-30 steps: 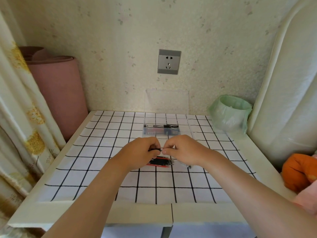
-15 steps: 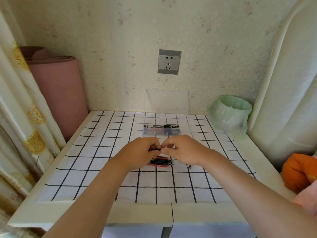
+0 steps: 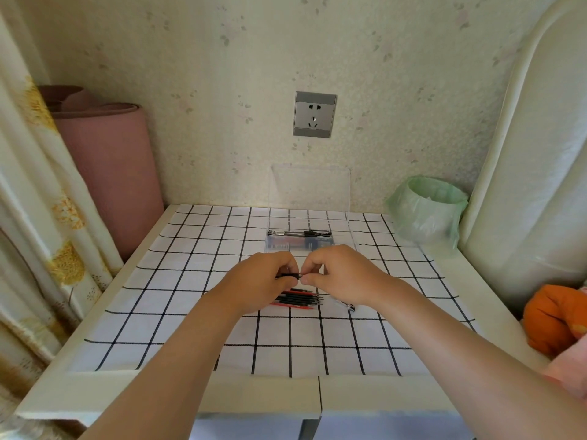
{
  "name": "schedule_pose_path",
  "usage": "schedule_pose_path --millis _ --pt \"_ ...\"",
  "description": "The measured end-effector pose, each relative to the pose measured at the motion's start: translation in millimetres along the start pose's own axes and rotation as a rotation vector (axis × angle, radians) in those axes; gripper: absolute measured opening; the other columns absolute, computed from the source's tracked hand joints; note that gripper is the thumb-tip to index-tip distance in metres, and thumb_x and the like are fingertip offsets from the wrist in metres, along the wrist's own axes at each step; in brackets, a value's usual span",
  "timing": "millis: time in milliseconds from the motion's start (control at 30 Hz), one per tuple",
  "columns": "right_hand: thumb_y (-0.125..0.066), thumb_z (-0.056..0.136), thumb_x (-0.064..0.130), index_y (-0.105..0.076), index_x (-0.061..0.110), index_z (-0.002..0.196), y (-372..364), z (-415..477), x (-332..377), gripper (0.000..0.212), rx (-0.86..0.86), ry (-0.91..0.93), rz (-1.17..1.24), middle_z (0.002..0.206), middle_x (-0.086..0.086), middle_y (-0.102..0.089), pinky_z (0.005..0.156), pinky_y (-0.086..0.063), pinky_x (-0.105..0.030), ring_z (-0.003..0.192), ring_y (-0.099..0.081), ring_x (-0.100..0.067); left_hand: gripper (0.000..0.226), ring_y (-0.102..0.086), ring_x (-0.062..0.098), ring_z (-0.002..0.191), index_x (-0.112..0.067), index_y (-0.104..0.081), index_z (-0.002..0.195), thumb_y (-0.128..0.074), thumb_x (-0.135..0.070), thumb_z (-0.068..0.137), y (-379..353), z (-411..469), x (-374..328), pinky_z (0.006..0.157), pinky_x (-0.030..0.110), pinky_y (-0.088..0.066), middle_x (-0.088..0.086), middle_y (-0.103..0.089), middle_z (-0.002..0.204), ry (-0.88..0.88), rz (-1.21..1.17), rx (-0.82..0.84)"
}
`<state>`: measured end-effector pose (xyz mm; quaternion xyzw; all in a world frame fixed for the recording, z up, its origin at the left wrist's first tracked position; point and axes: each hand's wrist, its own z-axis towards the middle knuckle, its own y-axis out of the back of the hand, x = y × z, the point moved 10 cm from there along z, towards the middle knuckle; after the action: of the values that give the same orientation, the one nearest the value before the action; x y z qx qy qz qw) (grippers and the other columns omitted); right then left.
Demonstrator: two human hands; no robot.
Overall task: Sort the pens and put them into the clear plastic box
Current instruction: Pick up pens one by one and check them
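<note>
Your left hand (image 3: 260,282) is curled round a slim black pen (image 3: 289,275). Your right hand (image 3: 344,274) pinches the pen's other end between thumb and forefinger. The two hands almost meet above the table, so only a short stretch of barrel shows. I cannot tell whether you are capping it, pulling it apart or only turning it.

The grip is my first worry. You hold the pen by very little, and a slip would drop it onto the thin black and red pens (image 3: 298,300) lying in a tidy row directly under your hands, knocking that row askew. If the pen separates, a small part could roll away over the white grid-patterned tablecloth (image 3: 190,281). Your right wrist also hangs just over a clear-barrelled pen with a silver tip (image 3: 347,305). A careless sweep toward the box could flick it toward the table edge. At the box itself, the upright transparent lid (image 3: 309,188) looks only propped against the wall, so a bump might tip it shut on your fingers.

The pen in your hands is dark and glossy, with a paler tip toward your right hand. The clear plastic box (image 3: 276,246) stands just beyond your hands, open. It holds a few pens lying crosswise, including a black-and-silver one along the back. Beside it to the right sits a small bin lined with a green plastic bag (image 3: 425,214).
</note>
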<state>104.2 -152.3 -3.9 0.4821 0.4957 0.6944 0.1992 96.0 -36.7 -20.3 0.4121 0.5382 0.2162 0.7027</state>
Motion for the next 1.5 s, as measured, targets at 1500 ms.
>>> schedule_pose_path --millis 1500 --pt "-0.072 0.088 0.030 -0.073 0.024 0.103 0.9 -14.5 -14.5 0.017 -0.038 -0.026 0.113 0.087 0.020 -0.063 0.065 -0.039 -0.003 0.075 -0.056 0.016 0.014 -0.060 0.004 0.072 -0.029 -0.071 0.103 -0.061 -0.032 0.093 -8.6 1.8 -8.6 0.066 0.019 -0.044 -0.011 -0.066 0.084 0.024 -0.023 0.042"
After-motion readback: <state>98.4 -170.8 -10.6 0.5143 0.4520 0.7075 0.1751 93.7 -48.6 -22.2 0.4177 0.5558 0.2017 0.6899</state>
